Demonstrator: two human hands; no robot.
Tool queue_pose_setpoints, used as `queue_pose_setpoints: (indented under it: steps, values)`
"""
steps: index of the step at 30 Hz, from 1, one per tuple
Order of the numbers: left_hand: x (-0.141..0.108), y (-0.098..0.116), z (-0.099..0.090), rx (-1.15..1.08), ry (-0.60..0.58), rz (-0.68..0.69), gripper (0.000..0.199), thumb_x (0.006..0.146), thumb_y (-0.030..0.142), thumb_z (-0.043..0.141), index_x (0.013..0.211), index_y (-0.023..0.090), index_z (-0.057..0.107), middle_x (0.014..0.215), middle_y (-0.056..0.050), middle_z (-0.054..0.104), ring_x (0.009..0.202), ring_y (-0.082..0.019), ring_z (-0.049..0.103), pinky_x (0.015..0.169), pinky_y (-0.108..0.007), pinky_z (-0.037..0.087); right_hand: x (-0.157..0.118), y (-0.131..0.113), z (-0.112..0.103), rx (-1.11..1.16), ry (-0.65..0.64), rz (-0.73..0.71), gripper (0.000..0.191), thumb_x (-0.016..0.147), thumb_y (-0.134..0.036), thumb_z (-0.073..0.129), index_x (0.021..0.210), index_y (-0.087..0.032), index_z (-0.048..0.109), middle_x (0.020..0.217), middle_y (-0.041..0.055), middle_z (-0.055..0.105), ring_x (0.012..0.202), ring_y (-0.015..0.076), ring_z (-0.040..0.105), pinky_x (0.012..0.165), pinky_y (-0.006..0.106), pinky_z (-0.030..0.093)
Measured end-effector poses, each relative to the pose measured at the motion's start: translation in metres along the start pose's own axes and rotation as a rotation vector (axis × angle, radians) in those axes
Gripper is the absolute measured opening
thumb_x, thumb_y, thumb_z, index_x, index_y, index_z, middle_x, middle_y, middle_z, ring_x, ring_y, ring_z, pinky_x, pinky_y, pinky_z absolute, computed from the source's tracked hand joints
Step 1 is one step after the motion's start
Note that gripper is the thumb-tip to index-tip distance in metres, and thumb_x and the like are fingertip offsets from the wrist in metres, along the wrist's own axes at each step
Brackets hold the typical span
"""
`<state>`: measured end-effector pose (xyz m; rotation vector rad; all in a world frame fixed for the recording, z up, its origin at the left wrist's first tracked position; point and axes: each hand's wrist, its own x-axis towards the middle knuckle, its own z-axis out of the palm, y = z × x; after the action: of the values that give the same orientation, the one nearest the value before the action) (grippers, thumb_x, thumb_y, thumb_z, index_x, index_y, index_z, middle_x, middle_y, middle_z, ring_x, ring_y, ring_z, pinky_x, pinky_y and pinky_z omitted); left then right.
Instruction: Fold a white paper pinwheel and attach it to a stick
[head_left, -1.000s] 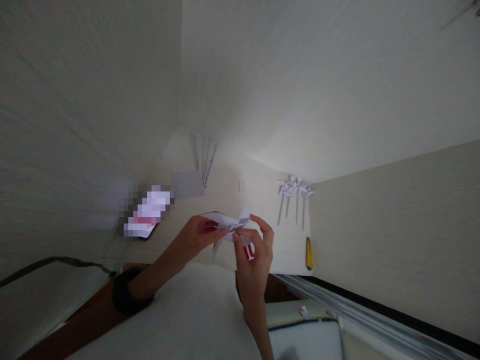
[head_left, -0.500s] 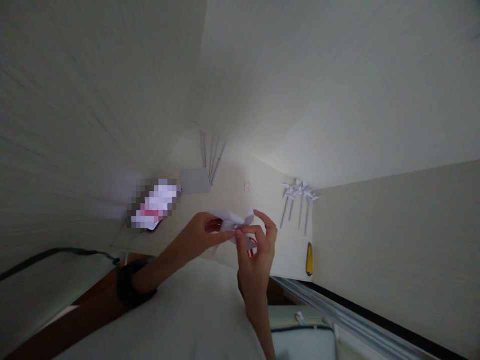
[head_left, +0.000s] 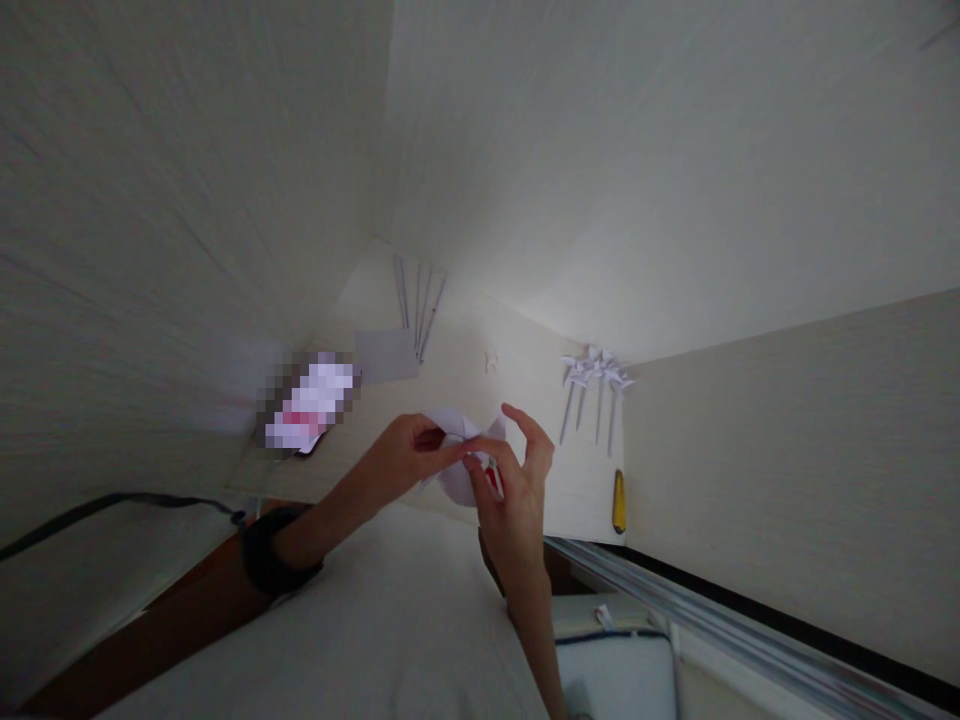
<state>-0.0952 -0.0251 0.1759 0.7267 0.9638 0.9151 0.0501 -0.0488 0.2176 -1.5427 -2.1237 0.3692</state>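
A piece of white paper with curled-over flaps, a pinwheel head [head_left: 456, 485], is held up between both hands over the table. My left hand [head_left: 405, 455] closes on its left side, thumb on the near face. The thumb and index finger of my right hand [head_left: 517, 475] pinch the paper near its middle, while the other fingers stand raised. A red object [head_left: 493, 478] shows between the right fingers; most of it is hidden, so its kind is unclear. My left wrist wears a black band [head_left: 274, 550].
On the white table [head_left: 450, 385], several thin paper sticks [head_left: 424, 310] lie at the back beside a paper square [head_left: 386, 356]. A lit phone [head_left: 311, 400] is at left. Paper pinwheels on sticks [head_left: 596, 375] and a yellow cutter knife [head_left: 619, 502] lie at right, near the wall.
The paper has turned and its flaps are now more curled together at the middle. My right fingers have shifted slightly left. The whole view has tilted a little.
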Motion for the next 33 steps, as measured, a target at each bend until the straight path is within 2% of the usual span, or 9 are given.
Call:
queue_pose_setpoints:
  steps: [6, 12, 19, 24, 27, 30, 33]
  values:
    - [0.002, -0.003, 0.0, 0.03, -0.016, 0.021, 0.016, 0.063, 0.022, 0.069, 0.077, 0.013, 0.071, 0.075, -0.003, 0.072, 0.07, -0.015, 0.065, 0.067, -0.022, 0.049, -0.002, 0.001, 0.0, 0.01, 0.042, -0.019, 0.008, 0.088, -0.017, 0.055, 0.091, -0.023, 0.059, 0.127, 0.0068, 0.047, 0.121, 0.021, 0.041, 0.101, 0.044, 0.035]
    - [0.0, -0.004, 0.004, -0.055, -0.027, -0.01, 0.013, 0.06, 0.019, 0.07, 0.072, 0.013, 0.069, 0.07, -0.001, 0.071, 0.07, -0.015, 0.065, 0.067, -0.022, 0.05, -0.007, 0.001, 0.0, 0.054, 0.116, -0.083, 0.011, 0.086, -0.013, 0.057, 0.089, -0.023, 0.058, 0.122, 0.0059, 0.051, 0.117, 0.0202, 0.046, 0.095, 0.042, 0.04]
    - [-0.003, -0.003, 0.011, -0.035, 0.048, 0.001, 0.015, 0.058, 0.021, 0.07, 0.071, 0.012, 0.069, 0.07, -0.002, 0.071, 0.068, -0.016, 0.066, 0.067, -0.025, 0.051, -0.015, 0.002, -0.001, 0.04, 0.23, -0.16, 0.012, 0.084, -0.01, 0.057, 0.083, -0.022, 0.058, 0.108, 0.0037, 0.057, 0.109, 0.0196, 0.05, 0.093, 0.041, 0.039]
    - [-0.002, -0.004, 0.007, 0.022, 0.111, 0.011, 0.016, 0.058, 0.022, 0.07, 0.07, 0.012, 0.068, 0.068, -0.001, 0.07, 0.064, -0.014, 0.063, 0.063, -0.023, 0.049, -0.015, 0.001, -0.003, 0.05, 0.222, -0.107, 0.011, 0.085, -0.016, 0.059, 0.094, -0.021, 0.055, 0.109, 0.0066, 0.056, 0.107, 0.0203, 0.051, 0.093, 0.04, 0.039]
    - [-0.003, -0.004, 0.006, 0.023, 0.067, 0.023, 0.016, 0.06, 0.023, 0.07, 0.072, 0.012, 0.068, 0.069, -0.001, 0.07, 0.066, -0.015, 0.064, 0.064, -0.023, 0.05, -0.012, 0.001, -0.002, -0.013, 0.172, -0.105, 0.017, 0.085, -0.02, 0.06, 0.101, -0.022, 0.056, 0.114, 0.0074, 0.055, 0.111, 0.0213, 0.049, 0.095, 0.042, 0.038]
    - [-0.004, -0.005, 0.007, 0.031, 0.017, 0.048, 0.016, 0.062, 0.022, 0.069, 0.075, 0.013, 0.069, 0.074, -0.003, 0.071, 0.072, -0.017, 0.066, 0.069, -0.025, 0.052, -0.012, 0.002, 0.001, -0.061, 0.163, -0.107, 0.008, 0.087, -0.02, 0.058, 0.093, -0.024, 0.06, 0.116, 0.0056, 0.055, 0.112, 0.0209, 0.049, 0.094, 0.042, 0.037]
    - [-0.005, -0.007, 0.007, 0.061, 0.012, 0.074, 0.015, 0.065, 0.023, 0.067, 0.077, 0.013, 0.069, 0.076, -0.003, 0.072, 0.073, -0.016, 0.067, 0.07, -0.024, 0.052, -0.013, 0.002, 0.002, -0.051, 0.219, -0.119, 0.005, 0.085, -0.017, 0.059, 0.088, -0.022, 0.059, 0.11, 0.0047, 0.058, 0.106, 0.0201, 0.051, 0.092, 0.041, 0.037]
